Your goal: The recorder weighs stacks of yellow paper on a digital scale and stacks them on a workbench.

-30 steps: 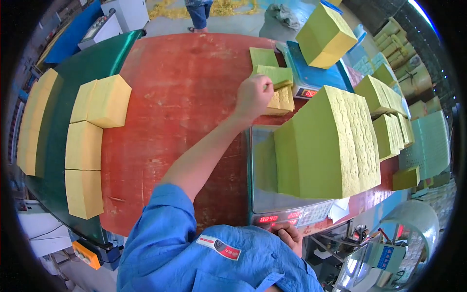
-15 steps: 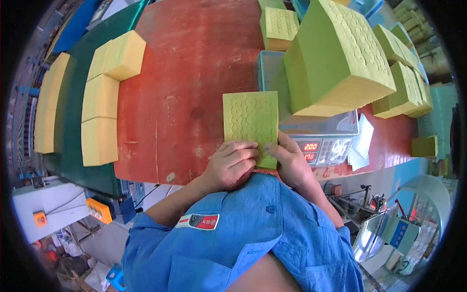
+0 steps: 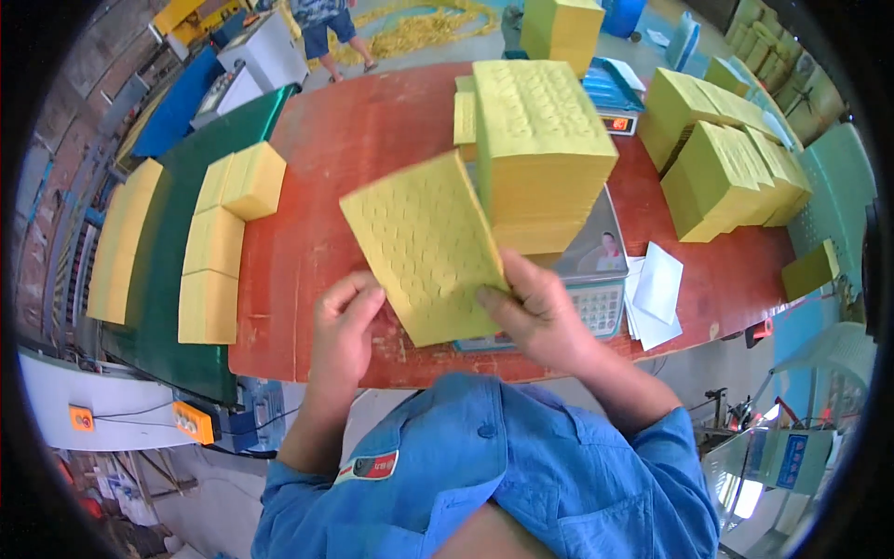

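My right hand [image 3: 540,312] grips the lower right edge of a thin wad of yellow joss paper [image 3: 424,247], thumb on top. Rows of coin-like cuts cover the paper, which is tilted above the table. Beside its left edge is my left hand [image 3: 346,321], fingers curled toward the thumb; whether they hold anything is hidden. Just beyond the wad, a tall block of yellow joss paper [image 3: 549,177] stands on a weighing scale [image 3: 601,256], whose keypad faces me.
The red table [image 3: 307,224] carries yellow paper blocks [image 3: 698,107] at the right and white paper slips [image 3: 659,289]. More yellow blocks [image 3: 209,247] line the left edge, by a green belt [image 3: 172,279]. A second scale [image 3: 616,121] stands farther back. A person [image 3: 326,28] walks behind.
The paper wad has been lifted, moved toward the left and tilted. My left hand has come off its face to its left edge, while my right hand keeps hold. The view has tipped upward.
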### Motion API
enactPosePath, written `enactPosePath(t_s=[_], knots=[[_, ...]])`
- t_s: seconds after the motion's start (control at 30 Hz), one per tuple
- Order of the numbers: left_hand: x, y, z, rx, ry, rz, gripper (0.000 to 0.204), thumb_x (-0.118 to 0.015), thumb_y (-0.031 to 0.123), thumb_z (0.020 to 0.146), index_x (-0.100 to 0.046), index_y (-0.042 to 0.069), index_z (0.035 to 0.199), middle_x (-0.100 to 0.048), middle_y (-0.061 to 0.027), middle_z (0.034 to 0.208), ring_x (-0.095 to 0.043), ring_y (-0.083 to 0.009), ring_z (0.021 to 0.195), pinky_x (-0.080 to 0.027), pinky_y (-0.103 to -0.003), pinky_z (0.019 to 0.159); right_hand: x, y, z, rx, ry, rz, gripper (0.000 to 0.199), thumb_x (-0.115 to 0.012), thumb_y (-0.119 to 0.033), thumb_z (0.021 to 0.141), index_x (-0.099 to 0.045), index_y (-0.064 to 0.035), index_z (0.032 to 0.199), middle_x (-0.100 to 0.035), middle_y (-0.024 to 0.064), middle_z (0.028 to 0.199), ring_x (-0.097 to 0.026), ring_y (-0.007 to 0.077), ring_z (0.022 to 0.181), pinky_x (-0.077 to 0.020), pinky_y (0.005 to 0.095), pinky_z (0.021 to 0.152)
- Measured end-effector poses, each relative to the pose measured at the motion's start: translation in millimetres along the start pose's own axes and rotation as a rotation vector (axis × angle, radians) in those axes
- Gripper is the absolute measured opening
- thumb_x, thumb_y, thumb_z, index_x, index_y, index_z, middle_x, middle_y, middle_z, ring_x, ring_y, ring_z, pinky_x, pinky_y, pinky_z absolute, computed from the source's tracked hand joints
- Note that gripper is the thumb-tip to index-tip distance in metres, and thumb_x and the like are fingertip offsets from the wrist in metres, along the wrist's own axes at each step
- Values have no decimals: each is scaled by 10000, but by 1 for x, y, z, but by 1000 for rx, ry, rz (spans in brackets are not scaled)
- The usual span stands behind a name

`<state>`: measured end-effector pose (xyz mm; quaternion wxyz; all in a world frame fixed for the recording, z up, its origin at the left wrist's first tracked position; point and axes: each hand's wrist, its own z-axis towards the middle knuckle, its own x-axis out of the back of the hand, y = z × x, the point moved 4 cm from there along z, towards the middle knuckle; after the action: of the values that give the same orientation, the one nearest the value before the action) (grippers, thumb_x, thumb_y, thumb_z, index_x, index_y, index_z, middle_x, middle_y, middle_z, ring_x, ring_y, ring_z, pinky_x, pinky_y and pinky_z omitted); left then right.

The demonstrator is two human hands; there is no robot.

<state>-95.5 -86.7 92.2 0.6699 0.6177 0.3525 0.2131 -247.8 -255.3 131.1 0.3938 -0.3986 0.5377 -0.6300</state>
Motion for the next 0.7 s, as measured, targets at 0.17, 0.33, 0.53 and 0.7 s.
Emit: enactPosePath(t_s=[0.17, 0.33, 0.53, 0.7], knots=[[-90, 98, 76, -225, -133, -175, 196, -562, 200, 969, -656, 28, 963, -668, -39, 834, -614, -119, 719, -468, -264, 614, 72, -71, 40, 130, 140, -94, 343, -537, -39, 943, -522, 39, 1276, -639, 73, 992, -635, 101, 811, -542, 275, 635], [-123, 119, 151, -203, -234, 247, 234, -599, 281, 960, -650, 60, 1018, -677, -19, 865, -622, -112, 744, -482, -254, 696, 122, -99, 71, 187, 172, -78, 326, -573, -92, 927, -568, 39, 1226, -644, 61, 888, -631, 120, 693, -513, 261, 542], [-124, 96, 193, -19, -343, 372, 243, -651, 314, 924, -665, 73, 954, -666, -14, 785, -600, -88, 656, -478, -246, 603, 163, -72, 93, 104, 247, -180, 350, -665, -135, 884, -620, 37, 1186, -632, 34, 849, -544, 80, 652, -439, 217, 522], [-118, 82, 198, 24, -326, 395, 241, -655, 323, 923, -659, 83, 913, -661, -7, 756, -591, -87, 607, -481, -241, 573, 163, -63, 93, 192, 312, -180, 416, -693, -115, 860, -590, 14, 1241, -575, 3, 741, -526, 72, 644, -381, 224, 468]])
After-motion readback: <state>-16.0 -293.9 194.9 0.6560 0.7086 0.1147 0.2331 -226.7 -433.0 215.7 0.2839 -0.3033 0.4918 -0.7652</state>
